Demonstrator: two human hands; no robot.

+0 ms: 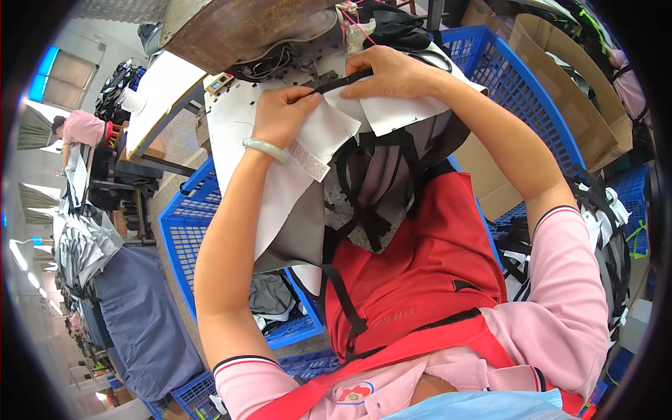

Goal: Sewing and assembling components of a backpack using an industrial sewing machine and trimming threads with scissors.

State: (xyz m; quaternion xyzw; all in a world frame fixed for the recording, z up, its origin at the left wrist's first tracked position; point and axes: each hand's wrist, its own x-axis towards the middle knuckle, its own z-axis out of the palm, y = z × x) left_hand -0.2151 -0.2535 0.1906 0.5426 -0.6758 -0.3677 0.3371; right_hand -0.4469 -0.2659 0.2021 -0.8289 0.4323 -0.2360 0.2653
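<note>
A narrow black strip runs between my two hands along the edge of a white fabric piece with a grey underside. My left hand is closed, thumb and fingers pinching the strip's left end and the fabric. My right hand grips the strip farther right, thumb below and fingers curled over. A small white printed label hangs from the fabric beside my left wrist. Below the hands, black straps dangle from the piece over my red apron. A pale bangle circles my left wrist.
Just beyond my hands stands a worn brown machine, with small dark scraps scattered beneath it. Blue plastic crates flank my legs, and a cardboard box sits at the right. At far left, another person wears pink.
</note>
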